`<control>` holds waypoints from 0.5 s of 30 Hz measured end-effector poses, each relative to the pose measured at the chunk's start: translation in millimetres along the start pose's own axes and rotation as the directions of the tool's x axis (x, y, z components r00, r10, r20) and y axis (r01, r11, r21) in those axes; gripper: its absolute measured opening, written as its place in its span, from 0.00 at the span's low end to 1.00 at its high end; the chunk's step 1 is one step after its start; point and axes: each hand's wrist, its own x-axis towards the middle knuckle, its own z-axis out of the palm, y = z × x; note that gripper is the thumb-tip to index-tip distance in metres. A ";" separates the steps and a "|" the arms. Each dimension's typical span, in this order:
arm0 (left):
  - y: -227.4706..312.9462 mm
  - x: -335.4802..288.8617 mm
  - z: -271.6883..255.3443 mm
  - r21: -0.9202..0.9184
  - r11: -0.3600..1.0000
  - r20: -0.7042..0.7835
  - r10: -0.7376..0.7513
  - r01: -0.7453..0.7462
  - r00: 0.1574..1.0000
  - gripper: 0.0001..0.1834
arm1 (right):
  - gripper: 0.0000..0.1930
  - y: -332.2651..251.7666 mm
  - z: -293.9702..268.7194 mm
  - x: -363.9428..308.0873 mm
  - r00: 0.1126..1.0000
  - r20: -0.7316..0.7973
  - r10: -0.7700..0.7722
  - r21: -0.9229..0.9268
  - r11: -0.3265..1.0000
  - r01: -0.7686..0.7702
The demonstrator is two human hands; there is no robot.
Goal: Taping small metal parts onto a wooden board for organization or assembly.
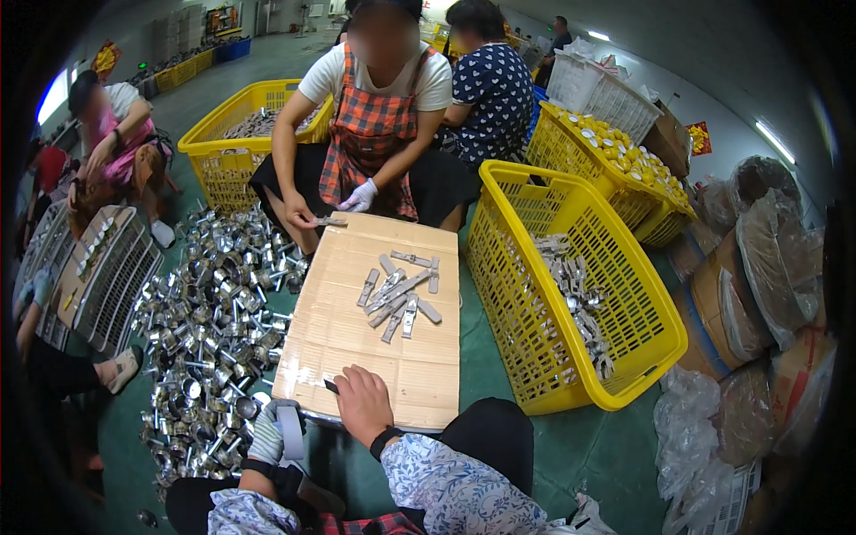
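My left hand (267, 434), in a pale knit glove, is closed beside the near left corner of the cardboard-topped table (312, 357). A pale grey, band-shaped piece (291, 432) curves out of its fingers; its kind is unclear. My bare right hand (363, 406) rests at the table's near edge, fingers bent together around a small black strip (332, 386) that sticks out to the left. Farther up the cardboard lies a loose pile of flat grey metal handle-like pieces (392, 299). Across the table a person's bare hand (300, 212) holds a similar piece (332, 221).
Many shiny metal cups with stems (209, 330) cover the floor at left. A yellow basket (571, 294) with grey metal pieces stands close at right. Behind are another yellow basket (214, 165) and a crate of yellow parts (597, 152). Wrapped cartons (749, 276) line the right side.
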 end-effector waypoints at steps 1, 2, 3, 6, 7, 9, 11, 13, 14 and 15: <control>0.2 -0.3 -0.7 0.004 1.000 0.000 0.000 0.000 1.000 0.06 | 0.17 -0.4 -0.1 0.2 1.000 0.000 -0.001 0.000 1.000 0.001; 0.7 -0.6 -0.6 0.007 1.000 0.001 0.005 -0.005 1.000 0.06 | 0.17 -0.7 -0.4 0.5 1.000 0.004 0.002 0.001 1.000 -0.002; 1.4 -1.0 -0.8 0.010 1.000 0.003 0.011 -0.011 1.000 0.06 | 0.17 -1.1 -0.8 0.7 1.000 0.005 0.003 0.001 1.000 -0.003; 5.4 -3.6 2.7 0.024 0.999 -0.004 0.024 -0.024 1.000 0.06 | 0.17 -1.8 -1.1 1.1 1.000 0.008 0.006 0.013 1.000 -0.006; 6.7 -4.0 5.3 0.034 0.999 -0.007 0.030 -0.030 1.000 0.06 | 0.18 -2.1 -1.1 1.2 1.000 0.009 0.007 0.017 1.000 -0.007; 18.9 -12.9 24.2 0.052 0.999 -0.050 0.012 -0.009 0.999 0.06 | 0.18 0.8 -1.5 -0.5 1.000 0.011 0.015 0.010 1.000 -0.015; 22.6 -15.2 28.3 0.072 0.997 -0.100 -0.001 0.008 0.995 0.06 | 0.18 0.9 -1.6 -0.3 1.000 0.010 0.015 0.015 1.000 -0.015; 15.2 -8.9 19.5 0.038 0.999 -0.101 -0.017 0.021 0.995 0.06 | 0.18 0.0 -2.0 -0.1 1.000 0.007 0.013 0.020 1.000 -0.013; 11.9 -5.8 13.8 0.027 0.999 -0.103 -0.022 0.025 0.994 0.06 | 0.18 -1.1 -1.9 0.4 1.000 0.009 0.011 0.023 1.000 -0.012; 9.1 -2.8 7.4 -0.017 1.000 -0.062 -0.024 0.023 0.998 0.05 | 0.18 -2.0 -1.9 1.1 1.000 0.009 0.010 0.025 1.000 -0.010</control>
